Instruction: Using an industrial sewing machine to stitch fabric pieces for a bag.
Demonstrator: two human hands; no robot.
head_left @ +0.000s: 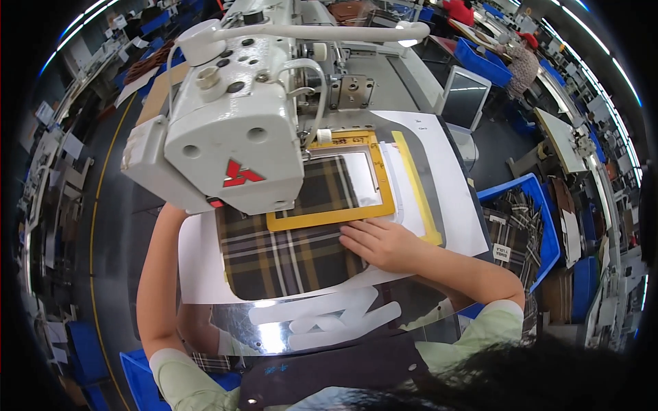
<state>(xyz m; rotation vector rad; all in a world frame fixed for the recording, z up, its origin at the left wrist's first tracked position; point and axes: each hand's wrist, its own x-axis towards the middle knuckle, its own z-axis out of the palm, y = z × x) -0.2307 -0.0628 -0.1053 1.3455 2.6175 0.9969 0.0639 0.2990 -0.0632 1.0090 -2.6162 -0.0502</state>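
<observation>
A white sewing machine head stands over dark plaid fabric, which lies on a white sheet. A yellow rectangular frame rests on the fabric beneath the machine. My right hand lies on the fabric's right part, fingers stretched and close together, just below the frame's lower edge. My left forearm rises along the left side to behind the machine head, which hides my left hand. A yellow strip on a clear plate lies right of the frame.
A blue bin of plaid pieces sits at the right, another at lower left. A polished metal edge fronts the worktable. A screen stands behind, right. A co-worker in a red cap works farther back. An aisle runs along the left.
</observation>
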